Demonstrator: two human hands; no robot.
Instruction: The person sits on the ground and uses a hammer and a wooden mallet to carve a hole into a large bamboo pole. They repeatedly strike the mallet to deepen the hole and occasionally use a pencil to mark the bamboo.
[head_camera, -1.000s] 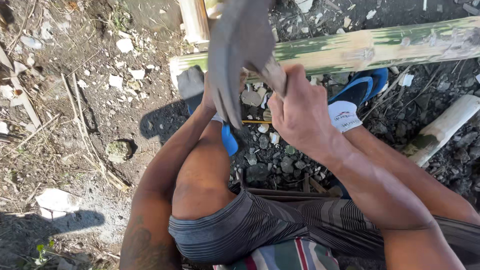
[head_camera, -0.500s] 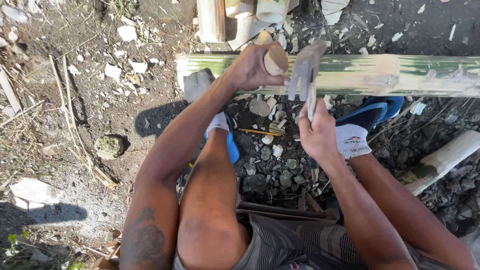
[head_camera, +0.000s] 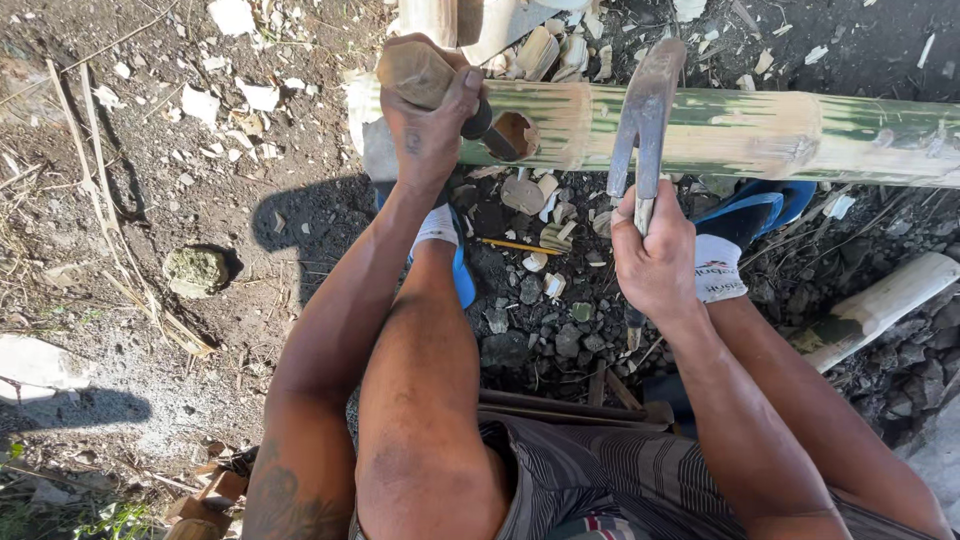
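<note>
Outdoors, in hard sunlight, the ground (head_camera: 150, 330) is bare packed dirt at nine o'clock, strewn with pale wood chips (head_camera: 232, 98) toward eleven. Dark gravel (head_camera: 540, 330) fills the centre. A round stone (head_camera: 195, 270) sits at nine, casting shadow. Dry stalks (head_camera: 100, 200) lie alongside.

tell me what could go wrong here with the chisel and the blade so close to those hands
The left hand grips the chisel handle right at the hole in the bamboo pole; a strike from the heavy blade in the right hand could glance onto those fingers. The round pole may roll. Chips could fly toward the bare knee.
</note>
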